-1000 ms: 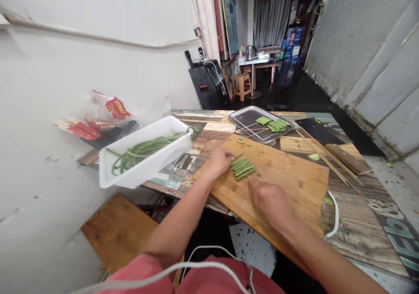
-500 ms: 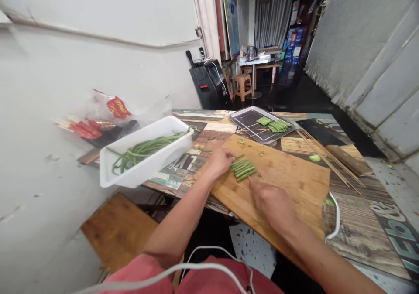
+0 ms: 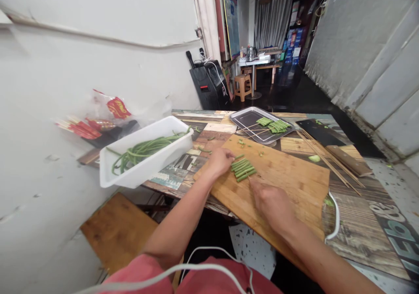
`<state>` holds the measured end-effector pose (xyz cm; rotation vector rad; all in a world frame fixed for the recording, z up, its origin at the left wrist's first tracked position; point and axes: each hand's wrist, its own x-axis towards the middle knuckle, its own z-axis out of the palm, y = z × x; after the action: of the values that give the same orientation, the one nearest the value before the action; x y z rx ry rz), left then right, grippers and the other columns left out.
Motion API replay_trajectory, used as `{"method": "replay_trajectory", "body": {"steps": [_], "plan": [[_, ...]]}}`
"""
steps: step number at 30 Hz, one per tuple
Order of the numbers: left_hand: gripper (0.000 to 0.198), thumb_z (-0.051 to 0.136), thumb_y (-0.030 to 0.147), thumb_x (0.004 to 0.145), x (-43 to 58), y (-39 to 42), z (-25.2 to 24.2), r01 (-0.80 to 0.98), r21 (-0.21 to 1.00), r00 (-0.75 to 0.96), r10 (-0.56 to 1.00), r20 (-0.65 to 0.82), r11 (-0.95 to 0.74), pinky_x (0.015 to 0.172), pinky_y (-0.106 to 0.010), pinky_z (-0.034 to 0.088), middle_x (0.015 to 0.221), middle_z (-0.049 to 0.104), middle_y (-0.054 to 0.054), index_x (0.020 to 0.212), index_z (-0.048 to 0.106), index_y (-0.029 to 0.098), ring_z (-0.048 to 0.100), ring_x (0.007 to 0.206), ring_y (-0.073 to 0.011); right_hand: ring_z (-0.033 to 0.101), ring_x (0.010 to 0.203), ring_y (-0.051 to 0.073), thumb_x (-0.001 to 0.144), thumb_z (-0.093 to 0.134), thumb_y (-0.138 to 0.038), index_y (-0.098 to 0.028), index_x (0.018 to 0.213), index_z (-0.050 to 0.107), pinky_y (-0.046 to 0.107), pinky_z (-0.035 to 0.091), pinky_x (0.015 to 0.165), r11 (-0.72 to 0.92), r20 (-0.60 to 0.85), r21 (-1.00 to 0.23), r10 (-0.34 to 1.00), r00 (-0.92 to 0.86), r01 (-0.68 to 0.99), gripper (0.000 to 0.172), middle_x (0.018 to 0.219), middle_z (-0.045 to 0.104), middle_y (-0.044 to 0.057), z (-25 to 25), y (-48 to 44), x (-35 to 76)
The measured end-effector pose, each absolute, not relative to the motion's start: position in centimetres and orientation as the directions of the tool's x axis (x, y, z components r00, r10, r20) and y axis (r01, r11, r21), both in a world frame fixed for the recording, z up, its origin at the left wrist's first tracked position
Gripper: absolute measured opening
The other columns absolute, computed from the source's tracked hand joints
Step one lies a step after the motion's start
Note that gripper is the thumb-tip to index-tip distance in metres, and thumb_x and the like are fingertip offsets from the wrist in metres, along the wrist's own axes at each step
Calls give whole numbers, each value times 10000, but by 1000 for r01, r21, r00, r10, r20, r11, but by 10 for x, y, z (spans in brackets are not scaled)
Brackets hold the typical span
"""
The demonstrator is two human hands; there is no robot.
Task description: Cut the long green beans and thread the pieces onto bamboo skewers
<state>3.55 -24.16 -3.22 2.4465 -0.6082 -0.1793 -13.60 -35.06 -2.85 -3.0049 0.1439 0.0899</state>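
Observation:
On the wooden cutting board (image 3: 294, 176), several short green bean pieces (image 3: 242, 170) lie side by side in a row. My left hand (image 3: 221, 160) is closed at the row's upper left, its fingertips at the end of a bean piece. Below the row, my right hand (image 3: 271, 202) is closed around a thin skewer, whose tip end meets the nearest bean piece. Long green beans (image 3: 144, 151) fill part of a white plastic bin (image 3: 163, 161) on the left. Skewered bean pieces (image 3: 278, 126) rest on a metal tray (image 3: 252, 111) behind the board.
Right of the board lie loose bamboo skewers (image 3: 327, 161) and a cleaver (image 3: 348, 159) with its dark blade pointing away. A white curved handle (image 3: 337, 217) stands at the board's right edge. Bagged skewers (image 3: 85, 128) sit by the wall at the left.

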Motion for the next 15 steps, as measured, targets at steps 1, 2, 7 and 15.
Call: {"method": "replay_trajectory", "body": {"steps": [1,2,7,15], "plan": [[159,622,128,737,35,-242,-32,-386,587,885,-466,18,-711,684,-256,473,789,716,-45,851,732,137,629,705,-159,662,739,198,909,337,-138,-157,1168,560,270,416,597,-987,-70,-127,-91,993,-99,341,816,700,72,-28,-350,-136],[154,624,129,737,35,-242,-32,-389,585,884,-467,21,-712,689,-257,474,789,716,-45,846,733,137,630,708,-159,663,742,200,909,336,-136,-159,1151,565,272,413,597,-987,-74,-126,-89,993,-98,333,820,700,69,-28,-350,-136],[155,617,114,744,35,-242,-31,-404,573,877,-481,20,-713,710,-262,479,789,718,-47,843,734,133,633,720,-164,662,734,207,904,338,-130,-158,1063,582,278,393,587,-989,-75,-113,-90,993,-98,292,813,699,70,-26,-349,-135],[179,589,88,744,35,-241,-30,-463,558,844,-536,38,-689,707,-245,479,773,718,-22,822,736,154,634,708,-154,664,722,202,888,349,-109,-154,1013,594,270,372,571,-988,-68,-120,-88,994,-96,278,797,702,71,-23,-349,-132]]}}
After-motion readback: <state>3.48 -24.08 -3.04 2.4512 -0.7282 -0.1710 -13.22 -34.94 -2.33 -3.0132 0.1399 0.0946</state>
